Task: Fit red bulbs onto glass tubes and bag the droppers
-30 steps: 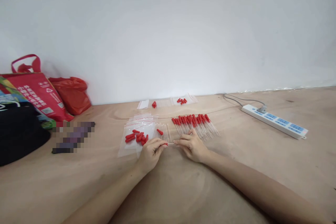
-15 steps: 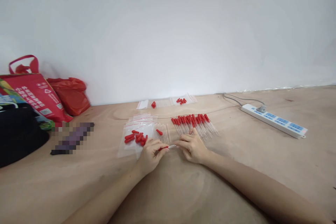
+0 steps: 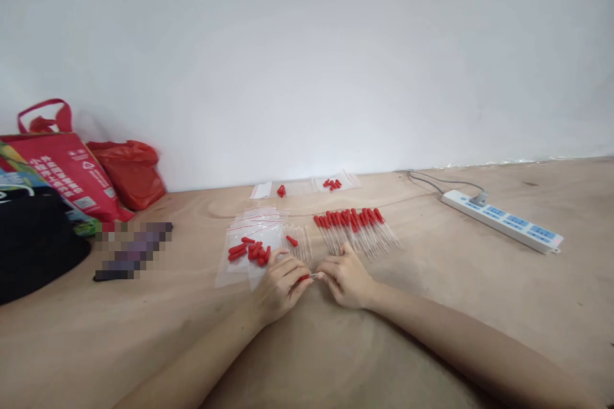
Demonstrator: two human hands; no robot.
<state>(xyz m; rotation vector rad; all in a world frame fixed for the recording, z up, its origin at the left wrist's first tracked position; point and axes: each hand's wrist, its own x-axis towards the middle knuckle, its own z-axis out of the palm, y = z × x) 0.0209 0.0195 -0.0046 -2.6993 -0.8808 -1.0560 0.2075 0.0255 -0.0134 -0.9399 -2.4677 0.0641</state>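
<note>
Between the fingers of my left hand (image 3: 282,282) is a red rubber bulb (image 3: 304,278), mostly covered by them. My right hand (image 3: 346,277) pinches a thin clear glass tube (image 3: 313,275) that meets the bulb. Only a short piece of the tube shows between the two hands. Loose red bulbs (image 3: 256,250) lie on plastic zip bags (image 3: 240,275) beside my left hand. Behind the hands is a row of bare glass tubes (image 3: 303,244), with a single red bulb (image 3: 291,241) on it. Droppers with red bulbs (image 3: 355,220) lie side by side beyond my right hand.
Farther back, a bag with several red bulbs (image 3: 332,185) lies near the wall. A white power strip (image 3: 503,220) with a plugged-in cord is at the right. On the left are a red shopping bag (image 3: 71,169), a red plastic bag (image 3: 127,172), a black hat (image 3: 38,243) and a blurred-out dark object (image 3: 134,252).
Both hands have come closer together and slightly nearer to me. Less of the glass tube shows between them. The bulbs and droppers on the table lie as before.
</note>
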